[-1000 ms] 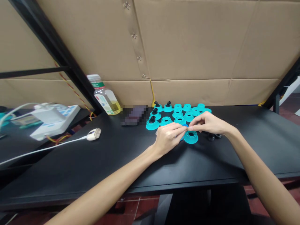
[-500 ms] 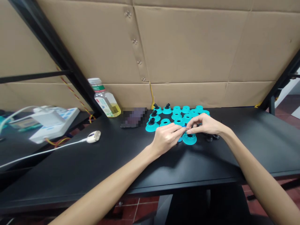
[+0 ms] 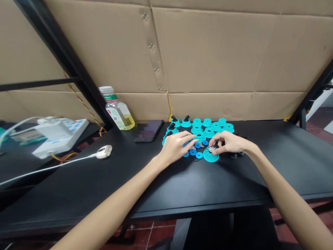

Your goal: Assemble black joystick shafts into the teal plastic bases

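While the right hand (image 3: 230, 143) pinches a silvery disc (image 3: 212, 149) between thumb and fingers at the top of the near turquoise cup (image 3: 211, 159), perhaps touching its rim, the left hand (image 3: 177, 147) is half open to the left, its fingers apart and nothing gripped, above several blue discs (image 3: 199, 155) on the black table (image 3: 130, 180). Farther away, other turquoise cups (image 3: 207, 122) stand grouped, those at left carrying black pieces (image 3: 187, 118), and small dark parts (image 3: 233, 156) lie near the right wrist.
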Motion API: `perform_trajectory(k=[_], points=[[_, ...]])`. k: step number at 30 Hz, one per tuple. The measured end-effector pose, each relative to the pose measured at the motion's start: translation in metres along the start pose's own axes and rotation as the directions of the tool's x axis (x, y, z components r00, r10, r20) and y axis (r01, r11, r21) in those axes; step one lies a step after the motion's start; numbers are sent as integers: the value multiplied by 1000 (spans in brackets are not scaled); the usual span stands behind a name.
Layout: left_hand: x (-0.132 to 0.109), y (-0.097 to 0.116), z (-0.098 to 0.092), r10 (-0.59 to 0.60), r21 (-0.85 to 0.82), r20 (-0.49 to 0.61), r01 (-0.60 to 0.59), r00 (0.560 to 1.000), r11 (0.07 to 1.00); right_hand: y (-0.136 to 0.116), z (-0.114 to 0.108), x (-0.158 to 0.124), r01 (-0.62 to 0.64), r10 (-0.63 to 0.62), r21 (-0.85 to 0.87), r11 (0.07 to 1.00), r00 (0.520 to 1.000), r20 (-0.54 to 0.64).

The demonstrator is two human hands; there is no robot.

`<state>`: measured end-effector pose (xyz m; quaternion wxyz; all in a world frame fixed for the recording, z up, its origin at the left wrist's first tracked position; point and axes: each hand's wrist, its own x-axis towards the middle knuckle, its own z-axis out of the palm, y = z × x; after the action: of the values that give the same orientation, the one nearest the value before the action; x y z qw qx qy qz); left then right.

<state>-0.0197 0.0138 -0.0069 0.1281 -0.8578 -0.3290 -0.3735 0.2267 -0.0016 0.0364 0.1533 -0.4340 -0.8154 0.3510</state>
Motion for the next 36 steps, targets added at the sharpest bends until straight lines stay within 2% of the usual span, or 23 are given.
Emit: perform_trajectory(k=[6,10,13,19,23,32,36], points=[[2,7,1,-30,-40,45,32,999,999,0,0,1,4,-4,5,1000,1000,-4],[2,4,-1,-40,-31,74,43,996,999,2,0,1,10,-10,-21,1000,1000,-4],[3,-2,-6,-57,-7,157,59,986,998,1,0,1,5,-5,-31,999,1000,-8],[7,-8,-23,-68,-61,433,105,899,993,-3,-1,0,40,-40,-1,999,997,-63],[7,-6,-27,-57,-63,533,107,844,992,-6,-1,-2,69,-71,-21,997,990,-123],[9,-7,-25,-76,-89,631,169,772,982,-3,1,-1,69,-70,-14,998,990,-122],[11,-6,-26,-114,-112,616,229,780,967,-1,1,1,54,-57,-27,998,991,-119]])
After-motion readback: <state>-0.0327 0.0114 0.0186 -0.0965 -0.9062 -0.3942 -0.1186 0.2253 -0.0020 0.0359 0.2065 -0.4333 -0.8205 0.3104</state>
